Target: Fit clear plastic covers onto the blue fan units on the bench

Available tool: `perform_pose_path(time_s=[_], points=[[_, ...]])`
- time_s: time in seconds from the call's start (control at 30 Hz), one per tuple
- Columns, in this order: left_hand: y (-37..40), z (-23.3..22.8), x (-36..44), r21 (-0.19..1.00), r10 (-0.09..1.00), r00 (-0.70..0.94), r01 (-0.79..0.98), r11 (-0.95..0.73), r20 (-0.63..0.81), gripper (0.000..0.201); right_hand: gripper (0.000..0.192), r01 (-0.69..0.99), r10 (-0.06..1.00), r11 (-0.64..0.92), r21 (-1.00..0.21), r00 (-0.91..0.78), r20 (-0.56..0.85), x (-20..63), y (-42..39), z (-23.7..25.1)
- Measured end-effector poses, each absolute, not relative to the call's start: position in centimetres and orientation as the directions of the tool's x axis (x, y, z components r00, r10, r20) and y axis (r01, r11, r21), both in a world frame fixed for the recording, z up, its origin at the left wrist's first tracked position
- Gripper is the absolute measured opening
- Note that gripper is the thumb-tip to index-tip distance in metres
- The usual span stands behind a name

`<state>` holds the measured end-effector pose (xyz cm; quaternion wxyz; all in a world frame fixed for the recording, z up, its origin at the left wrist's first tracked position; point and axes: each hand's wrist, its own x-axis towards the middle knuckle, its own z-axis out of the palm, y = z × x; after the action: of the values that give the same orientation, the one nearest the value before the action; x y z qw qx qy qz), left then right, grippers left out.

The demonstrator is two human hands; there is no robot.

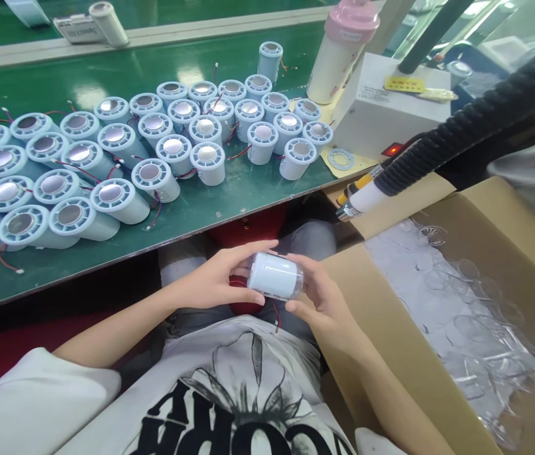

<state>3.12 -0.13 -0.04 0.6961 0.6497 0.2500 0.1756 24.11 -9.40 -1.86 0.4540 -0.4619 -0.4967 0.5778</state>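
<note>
Both hands hold one small white cylinder point(274, 275) over the lap, below the near edge of the green surface point(82, 265) and just left of an open cardboard box point(391, 328). Left hand point(215, 281): grip clamped on the cylinder's left end, thumb over the top, fingers curled beneath. Right hand point(319, 300): grip clamped on the right end, where a clear cap point(298, 283) seems to sit over the body; whether it is fully seated cannot be told. Judged light, since fingertips alone carry it with no visible strain. The shell looks like rigid moulded plastic, smooth and faintly glossy, so probably a little slippery; a hold on the curved sides at both ends looks sound. A thin red wire point(277, 316) hangs below the grip and is likely the weak point, so best not pulled or pinched. The clear cap looks thin and may crack or scuff if squeezed hard. Appearance: pale bluish-white barrel lying on its side, plain wall, transparent rim at the right. Beyond the grip, many like cylinders point(148, 180) stand on the surface, each with a shiny metal disc in a vented top and red leads. The box right of the grip holds loose clear plastic caps point(461, 316). A black corrugated hose point(461, 136) with a white nozzle hangs above the box.
</note>
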Motion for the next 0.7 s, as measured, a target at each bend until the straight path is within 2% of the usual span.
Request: perform_pose_path(time_s=[0.1, 0.23, 0.33, 0.5, 0.7], points=[[1.8, -0.7, 5.0, 0.991, 0.556, 0.824, 0.047, 0.124, -0.109, 0.091, 0.054, -0.161, 0.998, -0.061, -0.985, -0.01, -0.06, 24.1, -8.9, -2.9], [5.5, -2.0, 9.2, 0.984, 0.483, 0.871, 0.008, 0.178, -0.094, 0.096, 0.061, -0.227, 0.961, -0.015, -0.974, 0.264, -0.076, 24.8, -7.6, -5.0], [7.8, -2.8, 12.5, 0.983, 0.433, 0.898, 0.002, 0.182, -0.082, 0.094, 0.063, -0.252, 0.931, 0.026, -0.967, 0.358, -0.068, 26.0, -6.6, -6.4], [9.4, -3.1, 14.8, 0.987, 0.389, 0.92, -0.024, 0.16, -0.04, 0.077, 0.061, -0.254, 0.929, 0.081, -0.964, 0.368, -0.019, 27.6, -5.5, -7.1], [7.8, -2.0, 12.7, 0.988, 0.453, 0.885, 0.042, 0.151, -0.107, 0.066, 0.062, -0.233, 0.969, 0.126, -0.964, 0.238, 0.069, 28.0, -5.5, -6.2]])
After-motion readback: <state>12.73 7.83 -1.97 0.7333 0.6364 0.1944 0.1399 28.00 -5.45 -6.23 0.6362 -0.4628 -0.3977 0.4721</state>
